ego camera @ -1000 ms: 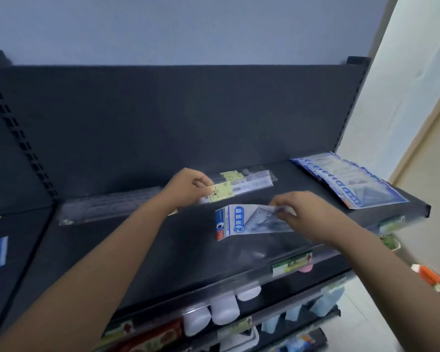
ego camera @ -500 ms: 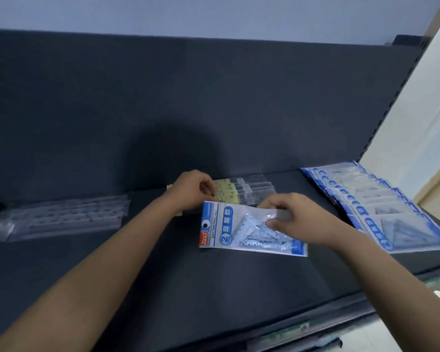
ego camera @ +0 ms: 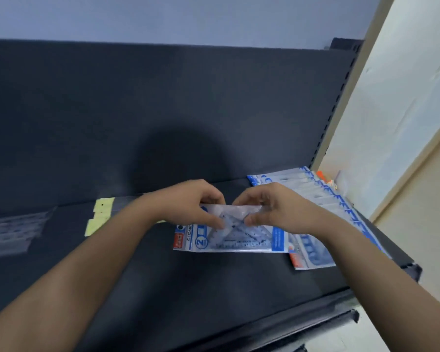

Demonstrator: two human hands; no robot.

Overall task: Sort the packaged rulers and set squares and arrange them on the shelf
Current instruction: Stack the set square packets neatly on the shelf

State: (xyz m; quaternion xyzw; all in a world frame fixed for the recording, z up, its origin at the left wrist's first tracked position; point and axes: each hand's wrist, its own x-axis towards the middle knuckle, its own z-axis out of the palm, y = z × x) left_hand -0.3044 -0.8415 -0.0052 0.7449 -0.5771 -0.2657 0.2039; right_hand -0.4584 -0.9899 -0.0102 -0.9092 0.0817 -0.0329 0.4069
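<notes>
Dark shelf [ego camera: 188,288] below a black back panel [ego camera: 163,110], pale wall [ego camera: 188,19] above, cream wall [ego camera: 404,97] at the right. Mid-shelf, left hand [ego camera: 196,204] and right hand [ego camera: 272,209] close together, both pinching the far long edge of one set-square packet [ego camera: 229,241], thumbs on its face, fingers curled over the top. Lies straight ahead of both hands, long axis left to right, roughly along the shelf's front lip [ego camera: 277,321]; near edge looks down on the shelf, far edge perhaps raised, hard to tell. Right end overlaps the nearest packet of the fanned row of set-square packets [ego camera: 341,207] at the shelf's right end, so right hand nearer that row. Probably calls for a short slide rightward and a turn to match the row's slant. To the left, yellow-headed ruler packs [ego camera: 101,214] against the back panel, partly behind the left forearm; further left, clear ruler packs [ego camera: 10,232], blurred. Open dark shelf in front of the hands and between the groups; shelf end close beyond the row, little spare room there.
</notes>
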